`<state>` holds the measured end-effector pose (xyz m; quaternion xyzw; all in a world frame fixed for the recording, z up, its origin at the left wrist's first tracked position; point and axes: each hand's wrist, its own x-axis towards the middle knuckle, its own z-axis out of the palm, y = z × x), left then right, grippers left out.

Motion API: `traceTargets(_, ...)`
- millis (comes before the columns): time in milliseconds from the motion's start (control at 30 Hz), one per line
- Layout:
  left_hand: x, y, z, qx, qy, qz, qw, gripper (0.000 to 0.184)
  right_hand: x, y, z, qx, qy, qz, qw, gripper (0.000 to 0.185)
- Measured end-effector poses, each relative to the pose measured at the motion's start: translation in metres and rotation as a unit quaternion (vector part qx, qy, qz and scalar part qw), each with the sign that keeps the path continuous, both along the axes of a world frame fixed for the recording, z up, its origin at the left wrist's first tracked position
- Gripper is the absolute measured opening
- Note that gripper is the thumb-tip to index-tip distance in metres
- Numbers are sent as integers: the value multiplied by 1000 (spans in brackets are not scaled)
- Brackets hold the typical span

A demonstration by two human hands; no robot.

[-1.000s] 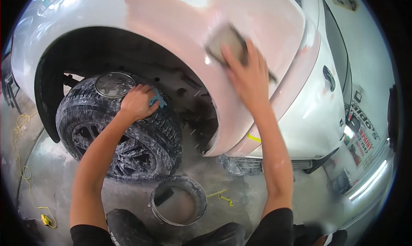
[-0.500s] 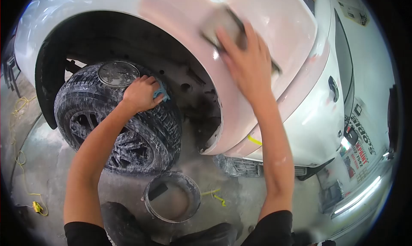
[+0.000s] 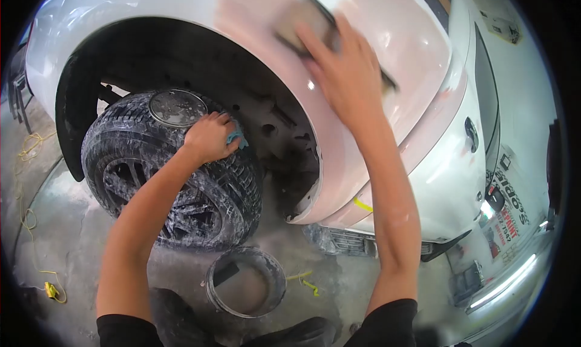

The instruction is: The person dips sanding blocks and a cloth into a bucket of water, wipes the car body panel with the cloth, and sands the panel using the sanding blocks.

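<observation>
Right hand [image 3: 351,80], thumb [image 3: 310,42] wide, grips block [image 3: 306,19]; left hand [image 3: 209,138] curls round blue cloth [image 3: 238,138].

I see room right of the tire [image 3: 236,186], inside the wheel well [image 3: 283,183]; atop it, 1 round disc [image 3: 172,106] and the left hand [image 3: 212,136] block me; just below it, 1 bucket [image 3: 272,265].

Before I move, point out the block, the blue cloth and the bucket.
Block [image 3: 310,15]: head view, on its blurred upper end.
Blue cloth [image 3: 239,139]: head view, on its crumpled visible part.
Bucket [image 3: 276,270]: head view, on its inner wall.
</observation>
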<state>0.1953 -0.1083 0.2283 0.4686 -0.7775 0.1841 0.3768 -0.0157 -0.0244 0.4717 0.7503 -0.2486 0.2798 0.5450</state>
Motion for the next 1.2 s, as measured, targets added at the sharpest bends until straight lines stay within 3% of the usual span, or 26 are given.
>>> traceTargets(100, -1, 2, 2, 31, 11, -7, 999, 41, -94, 8, -55, 44, -15, -33, 998, 69)
traceTargets(200, -4, -1, 4, 29, 19, -10, 999, 39, -77, 6, -48, 37, -23, -29, 999, 70)
traceTargets(300, -3, 1, 2, 16, 21, -9, 1000, 39, 21, -17, 19, -38, 27, 30, 998, 63)
traceTargets(400, -5, -1, 2, 17, 26, -27, 999, 40, 57, 4, 45, 13, 15, -10, 1000, 55)
traceTargets(500, 3, -3, -1, 9, 19, -21, 1000, 41, 3, -9, 14, -19, 11, 15, 1000, 58)
traceTargets(633, -1, 0, 1, 3, 21, -26, 999, 41, -122, 8, -71, 59, -57, -64, 995, 68)
traceTargets(733, -5, 3, 11, 44, 31, -26, 998, 40, -79, 8, -41, 21, -57, -73, 995, 65)
traceTargets(800, -6, 3, 11, 48, 34, -17, 998, 40, -35, -12, 10, -4, -42, 36, 998, 62)
traceTargets(867, -5, 3, 8, 46, 25, -25, 998, 37, -9, -14, 42, 10, -48, 34, 998, 61)
traceTargets(967, -6, 6, 8, 41, 25, -18, 999, 35, -31, -12, 21, -15, -43, 9, 999, 63)
traceTargets(1100, -7, 8, 10, 44, 28, -13, 999, 33, -141, 3, -107, 53, -95, -23, 994, 66)
traceTargets(1200, -8, 6, 14, 28, 31, -16, 999, 35, -164, 7, -133, 74, -130, -45, 988, 68)
